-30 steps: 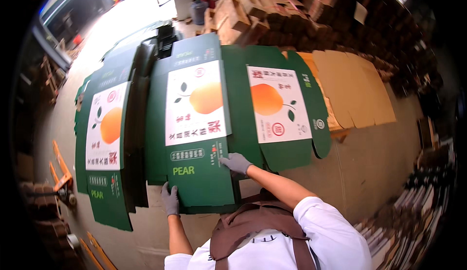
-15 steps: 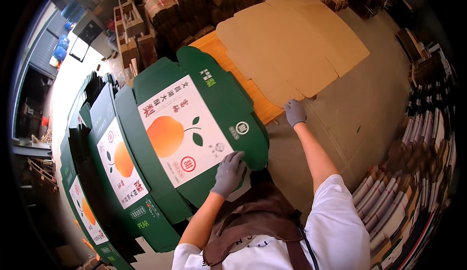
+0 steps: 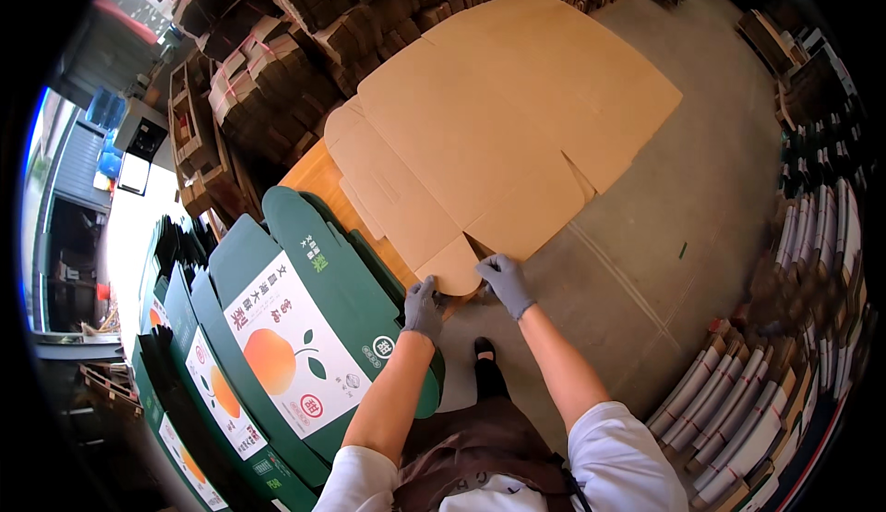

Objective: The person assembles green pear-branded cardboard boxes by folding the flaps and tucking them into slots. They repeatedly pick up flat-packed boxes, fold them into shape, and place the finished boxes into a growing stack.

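A large flat brown cardboard box blank (image 3: 517, 115), plain side up with creases and slits, lies partly on an orange wooden tabletop (image 3: 325, 184). Both of my hands wear grey gloves. My left hand (image 3: 424, 311) is closed on the blank's near flap, at its left corner. On the same near edge, beside an open slit, my right hand (image 3: 505, 283) pinches the cardboard. To the left lies a green box blank (image 3: 355, 295) with a white panel showing an orange-yellow pear; my left forearm crosses over its right part.
More printed green blanks (image 3: 208, 392) stand overlapped at far left. Tied stacks of brown cardboard (image 3: 355, 36) line the back, near a wooden crate frame (image 3: 196, 156). Bundles of folded blanks (image 3: 724, 420) fill the right side. A dispenser (image 3: 143, 133) with blue bottles stands back left.
My left hand has left the green blank and now grips the brown one. The brown blank has come nearer and to the left, with my right hand still on its edge. The view has shifted.
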### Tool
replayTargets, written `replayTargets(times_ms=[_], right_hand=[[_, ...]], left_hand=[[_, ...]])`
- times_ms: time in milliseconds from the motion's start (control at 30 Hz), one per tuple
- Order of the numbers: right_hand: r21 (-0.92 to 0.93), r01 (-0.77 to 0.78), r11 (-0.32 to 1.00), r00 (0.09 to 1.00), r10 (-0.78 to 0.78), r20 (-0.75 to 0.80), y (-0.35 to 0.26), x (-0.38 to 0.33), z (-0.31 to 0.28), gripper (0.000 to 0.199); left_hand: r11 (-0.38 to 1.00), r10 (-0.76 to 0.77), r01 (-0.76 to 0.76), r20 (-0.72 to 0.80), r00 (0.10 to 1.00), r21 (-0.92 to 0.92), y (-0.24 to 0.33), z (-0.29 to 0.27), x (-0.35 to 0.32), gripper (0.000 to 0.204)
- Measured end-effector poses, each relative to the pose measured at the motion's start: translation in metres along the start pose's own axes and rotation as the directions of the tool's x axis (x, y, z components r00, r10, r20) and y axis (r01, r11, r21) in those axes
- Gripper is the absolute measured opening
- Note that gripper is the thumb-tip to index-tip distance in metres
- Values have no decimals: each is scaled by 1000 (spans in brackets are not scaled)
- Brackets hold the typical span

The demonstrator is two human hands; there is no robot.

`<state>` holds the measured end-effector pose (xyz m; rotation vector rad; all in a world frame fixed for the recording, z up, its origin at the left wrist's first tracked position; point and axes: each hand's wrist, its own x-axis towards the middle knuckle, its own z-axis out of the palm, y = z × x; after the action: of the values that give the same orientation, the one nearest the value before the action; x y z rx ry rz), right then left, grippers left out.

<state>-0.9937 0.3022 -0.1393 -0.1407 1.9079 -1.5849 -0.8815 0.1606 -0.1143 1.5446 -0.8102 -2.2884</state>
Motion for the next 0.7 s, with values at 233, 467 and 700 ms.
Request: replayTargets(times_ms=[233,467,700], right_hand=[[730,-74,679,931,310,-195,-47,4,-114,54],[590,-70,804,981,163,-106,-44,36,-164,55],[258,359,897,933,-356,-60,-241,18,-112,49]], left_hand=[[996,79,-69,194,978,-60,25,-11,-70,12],[994,71,-58,146,987,-91,28,-17,-158,18],[986,47,9,325,945,-168,43,-70,-164,25]])
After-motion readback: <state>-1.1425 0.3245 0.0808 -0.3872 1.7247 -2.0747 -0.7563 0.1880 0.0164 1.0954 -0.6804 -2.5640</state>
